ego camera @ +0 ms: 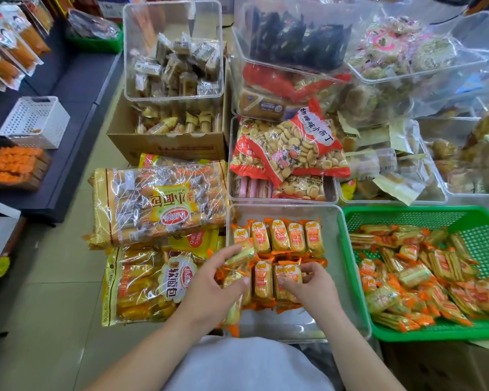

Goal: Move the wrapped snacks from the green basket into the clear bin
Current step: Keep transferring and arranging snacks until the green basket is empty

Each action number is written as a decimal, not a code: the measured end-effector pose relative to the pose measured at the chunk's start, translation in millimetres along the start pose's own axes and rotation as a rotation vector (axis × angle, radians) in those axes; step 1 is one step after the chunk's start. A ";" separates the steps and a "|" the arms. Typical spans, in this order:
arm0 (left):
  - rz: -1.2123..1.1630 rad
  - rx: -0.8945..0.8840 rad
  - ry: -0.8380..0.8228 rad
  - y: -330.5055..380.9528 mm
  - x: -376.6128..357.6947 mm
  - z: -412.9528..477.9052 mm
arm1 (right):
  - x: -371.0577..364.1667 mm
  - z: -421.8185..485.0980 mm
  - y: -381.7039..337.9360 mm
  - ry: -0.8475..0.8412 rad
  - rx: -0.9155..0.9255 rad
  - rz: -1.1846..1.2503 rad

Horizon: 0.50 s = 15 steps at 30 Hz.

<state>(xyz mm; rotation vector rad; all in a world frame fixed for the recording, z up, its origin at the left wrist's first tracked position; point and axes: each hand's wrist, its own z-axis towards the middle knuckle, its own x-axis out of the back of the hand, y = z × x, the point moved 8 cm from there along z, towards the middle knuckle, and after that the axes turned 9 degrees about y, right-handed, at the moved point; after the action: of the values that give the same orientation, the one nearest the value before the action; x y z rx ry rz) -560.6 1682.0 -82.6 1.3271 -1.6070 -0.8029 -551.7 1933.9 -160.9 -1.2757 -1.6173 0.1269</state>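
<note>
While crouched over the floor (pixel 54 306) with both hands down in the clear bin (pixel 283 211), busy squaring up the near row rather than fetching. Right hand (pixel 308 283) held palm-down over that row's right end; fingers (pixel 308 268) curled narrow around one orange-and-yellow wrapped snack (pixel 292 271), pinching its far end. Left hand (pixel 218 280) at the bin's left edge; fingers closed round a small bundle of packs (pixel 237 261), thumb laid across them, forearm coming in past the near-left corner.

Two rows lying in the bin: a far row (pixel 280 235) of five side by side, and a near row only partly built; long axes all running from near edge to far edge. Bare bin bottom showing along the far, right and near edges.

Most of the loose wrapped snacks (pixel 424 275) heaped in the green basket (pixel 407 213), just beside the bin's right edge; lying every which way, many slanting from the far-left corner towards the near-right one. Straight off to the right of the right hand, so far nearer that hand; cut off from the left hand by the whole width of the bin.

Probably next: release the pack; swing right across the two rims; turn each pick to match the rows. Judged well short of half done.
</note>
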 end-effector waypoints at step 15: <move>-0.049 0.028 0.023 -3.4 10.3 1.5 | -24.0 6.3 -0.7 0.018 0.049 -0.192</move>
<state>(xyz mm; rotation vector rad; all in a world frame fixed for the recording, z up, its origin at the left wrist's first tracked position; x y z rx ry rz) -561.0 1671.2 -83.9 1.3952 -1.5781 -0.7947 -559.0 1918.2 -178.6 -1.0758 -1.7017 0.0360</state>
